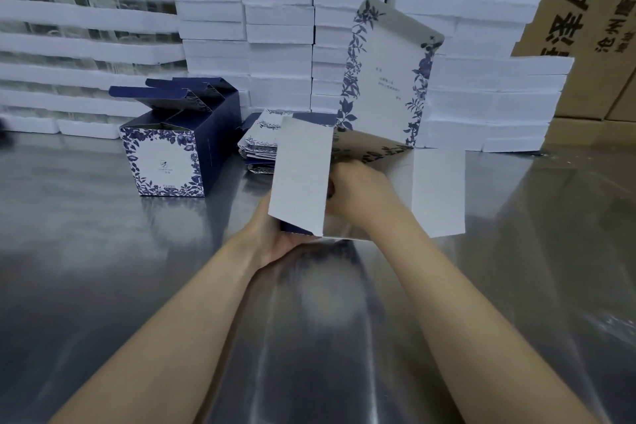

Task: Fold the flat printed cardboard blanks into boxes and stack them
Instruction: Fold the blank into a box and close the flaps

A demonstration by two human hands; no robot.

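- Part-folded box [301, 175]: blue-and-white floral print outside, plain grey-white inside. Held just above the near middle of the worktop [103, 251], open side toward the camera.
- Tall lid flap [385, 79]: stands upright at the far side of the box, tilted slightly right, with a floral border and a few small lines of text.
- Side flaps: 1 on the left and 1 on the right [438, 193], both swung outward with their unprinted faces showing.
- Left grip [275, 244]: cupped beneath the box's lower left corner, palm up, fingers curled round the bottom edge and carrying it.
- Right grip [358, 189]: reaches into the open box from the right, knuckles up. Its fingertips are hidden behind the left flap, so whether it pinches or only presses cannot be told.
- Folded boxes [165, 155]: seemingly 2, one behind the other, standing on the worktop well left of the hands, top flaps open.
- Flat blanks [258, 144]: a low, untidy pile lying on the worktop between the folded boxes and the held box, partly hidden by the left flap.
- White foam slabs [275, 27]: several tall stacks along the back of the worktop.
- Brown cartons [585, 10]: behind the slabs, printed with large black characters.
- Worktop: bare brushed metal, reflective.
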